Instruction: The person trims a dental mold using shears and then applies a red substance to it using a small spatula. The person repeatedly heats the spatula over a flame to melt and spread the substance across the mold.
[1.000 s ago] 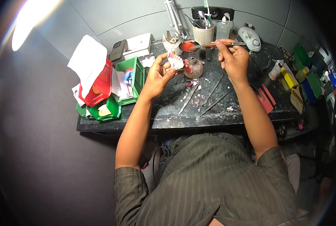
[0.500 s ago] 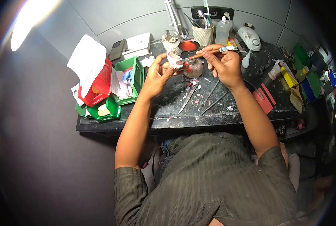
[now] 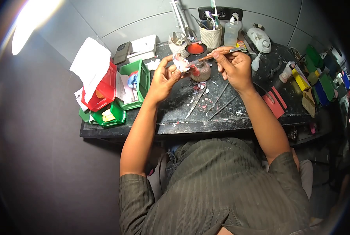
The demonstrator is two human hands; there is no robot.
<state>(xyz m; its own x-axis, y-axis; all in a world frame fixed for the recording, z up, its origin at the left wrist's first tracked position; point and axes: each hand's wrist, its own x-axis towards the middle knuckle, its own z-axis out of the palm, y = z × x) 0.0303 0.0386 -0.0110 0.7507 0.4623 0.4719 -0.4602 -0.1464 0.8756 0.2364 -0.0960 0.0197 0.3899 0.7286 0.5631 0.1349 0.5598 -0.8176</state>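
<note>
My left hand is closed around a small dental model with white teeth and pink wax. In my right hand is a wax knife with a brown handle, held like a pen. Its metal tip points left and reaches the model's right side; whether it touches is too small to tell. Just behind and below the tip stands a glass spirit lamp with red stains. A dish of red wax sits beyond it.
Thin metal tools and wax crumbs lie on the black worktable. Pink wax sheets are at right. Green bins and a red bin stand at left. Behind are a brush cup and a clear bottle.
The wax knife has turned slightly in my right hand, and its tip has shifted a little up at the model. My left hand with the model has barely moved.
</note>
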